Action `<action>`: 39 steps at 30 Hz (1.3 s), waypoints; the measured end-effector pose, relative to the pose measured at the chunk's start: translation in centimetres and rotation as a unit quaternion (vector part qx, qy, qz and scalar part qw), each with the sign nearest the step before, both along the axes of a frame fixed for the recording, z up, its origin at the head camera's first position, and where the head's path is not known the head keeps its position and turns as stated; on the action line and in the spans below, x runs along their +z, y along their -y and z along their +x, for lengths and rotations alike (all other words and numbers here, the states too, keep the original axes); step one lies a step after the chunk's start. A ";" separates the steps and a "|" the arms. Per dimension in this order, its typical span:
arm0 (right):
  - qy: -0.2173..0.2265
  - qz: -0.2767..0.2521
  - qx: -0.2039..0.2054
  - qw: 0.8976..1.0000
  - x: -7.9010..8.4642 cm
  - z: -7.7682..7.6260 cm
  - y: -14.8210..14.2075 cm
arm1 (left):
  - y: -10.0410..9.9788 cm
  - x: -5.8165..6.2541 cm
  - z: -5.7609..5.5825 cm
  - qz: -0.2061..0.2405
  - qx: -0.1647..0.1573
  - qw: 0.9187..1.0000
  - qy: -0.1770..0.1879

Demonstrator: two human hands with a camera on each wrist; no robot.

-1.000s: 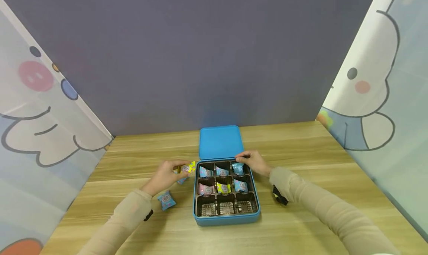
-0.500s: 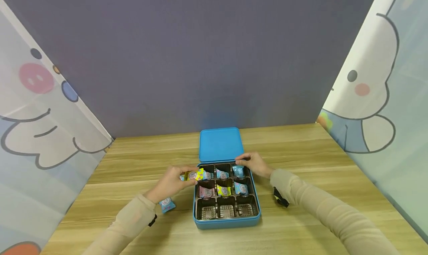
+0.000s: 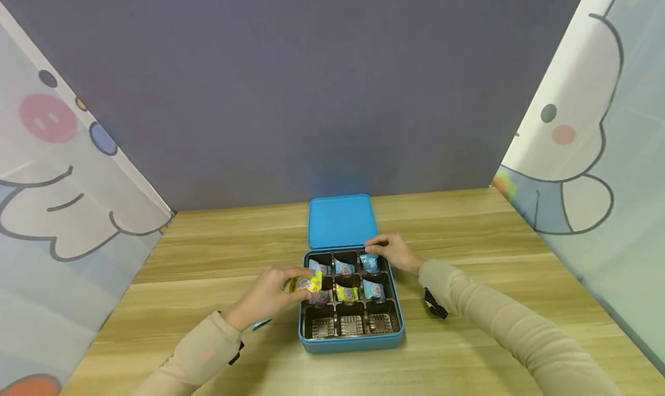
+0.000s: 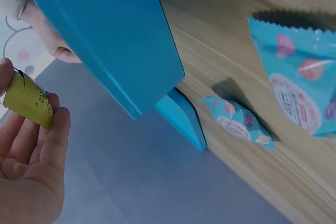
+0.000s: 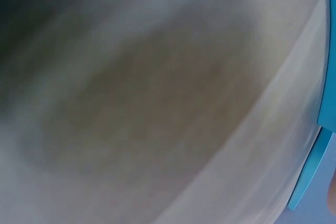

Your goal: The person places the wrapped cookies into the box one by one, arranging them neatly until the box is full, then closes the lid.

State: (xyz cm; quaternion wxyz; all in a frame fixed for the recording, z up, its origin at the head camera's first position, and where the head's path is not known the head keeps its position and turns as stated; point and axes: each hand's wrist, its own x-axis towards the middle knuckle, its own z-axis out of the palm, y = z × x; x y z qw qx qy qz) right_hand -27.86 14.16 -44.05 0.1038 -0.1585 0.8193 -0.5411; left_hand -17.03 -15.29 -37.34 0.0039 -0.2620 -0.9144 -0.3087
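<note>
My left hand (image 3: 267,298) pinches a yellow wrapped candy (image 3: 301,284) between thumb and fingertips, above the left side of a blue tin (image 3: 353,345). In the left wrist view this candy (image 4: 29,100) shows its printed yellow back. The tin's dark divided tray carries blue candies (image 3: 373,290) in the back row and at middle right. A pink candy (image 3: 320,298), partly covered by the held one, lies at middle left, beside another yellow candy (image 3: 347,293). Front compartments show bare ridged bottoms. My right hand (image 3: 396,253) grips the tin's back right corner.
The tin's blue lid (image 3: 343,221) lies folded back behind it. On the wooden table (image 3: 218,240), left of the tin, are two blue candies; the left wrist view shows the near candy (image 4: 299,77) and the far candy (image 4: 237,120). A grey wall stands behind.
My left hand has carried the yellow candy rightward and slightly nearer, from beside the tin to above its left compartments. The right hand has stayed at the tin's corner.
</note>
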 end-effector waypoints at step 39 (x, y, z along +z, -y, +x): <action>-0.004 0.004 0.006 1.000 0.5 -0.3 -0.1 | -1.7 -1.2 1.4 -0.008 -0.018 1.000 0.020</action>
